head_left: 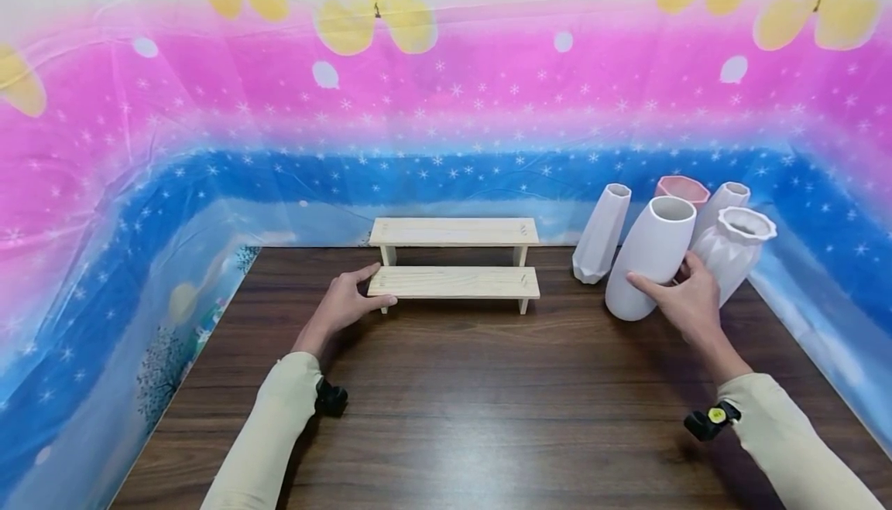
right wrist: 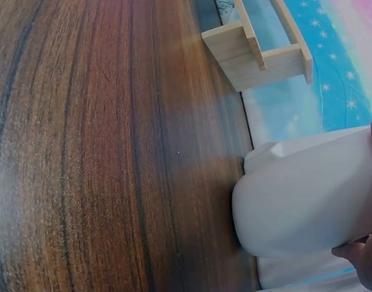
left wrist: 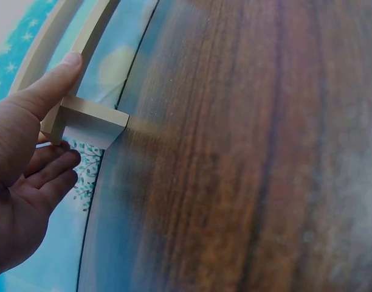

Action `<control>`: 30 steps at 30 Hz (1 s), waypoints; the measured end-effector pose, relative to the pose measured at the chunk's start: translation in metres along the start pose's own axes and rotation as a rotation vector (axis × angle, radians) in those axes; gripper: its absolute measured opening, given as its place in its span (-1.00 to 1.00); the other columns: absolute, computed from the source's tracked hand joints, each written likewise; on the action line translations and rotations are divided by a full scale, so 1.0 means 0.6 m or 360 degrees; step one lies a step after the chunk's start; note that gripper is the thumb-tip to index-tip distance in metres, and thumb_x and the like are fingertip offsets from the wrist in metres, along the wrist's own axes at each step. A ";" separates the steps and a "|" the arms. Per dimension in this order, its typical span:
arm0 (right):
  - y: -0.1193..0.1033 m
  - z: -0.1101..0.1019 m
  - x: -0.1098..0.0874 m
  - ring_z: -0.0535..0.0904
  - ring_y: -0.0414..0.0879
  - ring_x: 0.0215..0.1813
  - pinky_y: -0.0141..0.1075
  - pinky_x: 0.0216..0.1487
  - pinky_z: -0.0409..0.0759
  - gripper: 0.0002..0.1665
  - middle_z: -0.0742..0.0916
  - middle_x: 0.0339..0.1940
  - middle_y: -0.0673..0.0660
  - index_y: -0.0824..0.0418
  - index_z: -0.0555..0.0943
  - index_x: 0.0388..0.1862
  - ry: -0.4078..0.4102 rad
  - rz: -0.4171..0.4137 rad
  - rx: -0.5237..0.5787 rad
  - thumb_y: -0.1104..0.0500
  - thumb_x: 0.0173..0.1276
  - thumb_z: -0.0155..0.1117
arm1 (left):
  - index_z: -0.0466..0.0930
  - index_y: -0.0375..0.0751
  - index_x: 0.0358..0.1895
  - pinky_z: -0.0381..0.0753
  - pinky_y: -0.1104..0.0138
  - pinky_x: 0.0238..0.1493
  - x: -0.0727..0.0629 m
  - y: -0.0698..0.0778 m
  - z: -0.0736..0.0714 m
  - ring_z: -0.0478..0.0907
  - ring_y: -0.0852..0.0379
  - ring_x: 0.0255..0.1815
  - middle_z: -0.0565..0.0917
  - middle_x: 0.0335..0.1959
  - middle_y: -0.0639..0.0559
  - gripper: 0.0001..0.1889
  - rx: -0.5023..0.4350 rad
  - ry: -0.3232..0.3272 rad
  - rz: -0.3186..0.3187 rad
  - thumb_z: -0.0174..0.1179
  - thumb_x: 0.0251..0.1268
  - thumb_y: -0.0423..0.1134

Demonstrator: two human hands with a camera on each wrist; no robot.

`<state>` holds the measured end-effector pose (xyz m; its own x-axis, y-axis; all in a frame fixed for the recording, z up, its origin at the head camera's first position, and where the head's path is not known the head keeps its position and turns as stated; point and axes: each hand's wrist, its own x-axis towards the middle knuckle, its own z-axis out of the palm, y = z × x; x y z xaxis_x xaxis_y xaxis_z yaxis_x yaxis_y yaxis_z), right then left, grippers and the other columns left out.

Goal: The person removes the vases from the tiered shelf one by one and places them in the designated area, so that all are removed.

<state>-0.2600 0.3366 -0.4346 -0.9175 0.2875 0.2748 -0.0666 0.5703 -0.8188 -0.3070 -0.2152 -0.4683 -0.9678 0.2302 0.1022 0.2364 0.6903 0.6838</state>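
Observation:
A two-tier step shelf of pale wood (head_left: 453,284) stands near the back of the table. My left hand (head_left: 344,305) grips its lower step at the left end, thumb (left wrist: 61,76) along the board and the other fingers spread around the end. To the right, my right hand (head_left: 690,297) holds a smooth white vase (head_left: 648,262) low on its body, thumb in front and fingers behind. The vase leans slightly in the head view, and its rounded base shows in the right wrist view. Part of the right hand falls outside that wrist view.
Around the held vase stand a faceted white vase (head_left: 601,239), a pink-rimmed vase (head_left: 683,187), a slim white vase (head_left: 721,204) and a pleated white vase (head_left: 732,251) with a flared mouth. A printed cloth (head_left: 446,107) hangs behind the dark wood-grain table (head_left: 474,386).

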 end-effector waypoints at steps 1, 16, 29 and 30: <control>0.001 0.000 0.000 0.44 0.28 0.39 0.27 0.34 0.39 0.16 0.51 0.44 0.33 0.22 0.28 0.57 0.0001 0.0000 0.0001 -0.21 0.14 0.61 | 0.25 -0.27 0.57 0.41 0.13 -0.14 0.000 0.000 0.000 0.46 -0.01 -0.27 0.45 0.42 -0.36 -0.05 -0.0002 0.0000 0.0002 0.43 0.25 0.14; 0.008 -0.001 0.005 0.49 0.19 0.35 0.19 0.31 0.46 0.09 0.56 0.39 0.30 0.25 0.34 0.52 0.0030 -0.0041 0.0046 -0.15 0.14 0.63 | 0.27 -0.27 0.56 0.41 0.11 -0.06 0.002 0.003 0.003 0.51 -0.05 -0.07 0.47 0.42 -0.30 -0.07 -0.0026 0.0014 0.0017 0.45 0.24 0.10; 0.013 -0.006 0.001 0.42 0.19 0.44 0.17 0.37 0.41 0.15 0.48 0.49 0.25 0.14 0.24 0.62 -0.0002 0.0032 0.0075 -0.20 0.18 0.58 | 0.21 -0.27 0.59 0.47 0.07 -0.03 0.005 0.009 0.001 0.55 -0.09 -0.04 0.40 0.47 -0.31 -0.05 -0.0008 -0.0046 -0.0004 0.44 0.26 0.10; 0.012 -0.008 -0.001 0.41 0.20 0.47 0.17 0.38 0.39 0.16 0.46 0.52 0.25 0.13 0.21 0.63 0.0000 0.0049 0.0084 -0.20 0.19 0.58 | 0.19 -0.27 0.59 0.49 0.04 0.06 0.004 0.009 0.001 0.55 -0.12 0.10 0.37 0.50 -0.30 -0.04 -0.0004 -0.0054 -0.0002 0.44 0.26 0.10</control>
